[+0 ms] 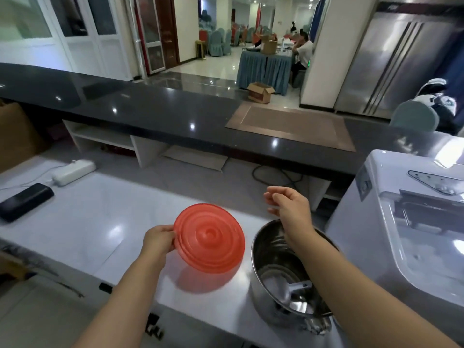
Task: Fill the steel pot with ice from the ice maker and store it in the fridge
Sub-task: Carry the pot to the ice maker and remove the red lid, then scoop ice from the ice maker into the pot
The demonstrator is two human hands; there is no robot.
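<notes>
The steel pot [271,249] stands on the white counter [88,222] at the lower right, uncovered, with a white scoop [288,290] lying inside. My left hand [158,241] grips the left rim of a round red plastic lid [209,237] and holds it tilted above the counter, just left of the pot. My right hand [288,208] hovers over the pot's far rim with loosely curled fingers and nothing in it. The white ice maker [376,234] sits directly right of the pot. A steel fridge [391,64] stands far back on the right.
A black phone-like slab [25,200] and a white power strip [74,169] lie at the counter's far left. A dark raised bar top [150,106] runs across behind. A person sits at a draped table [263,69] in the hall beyond.
</notes>
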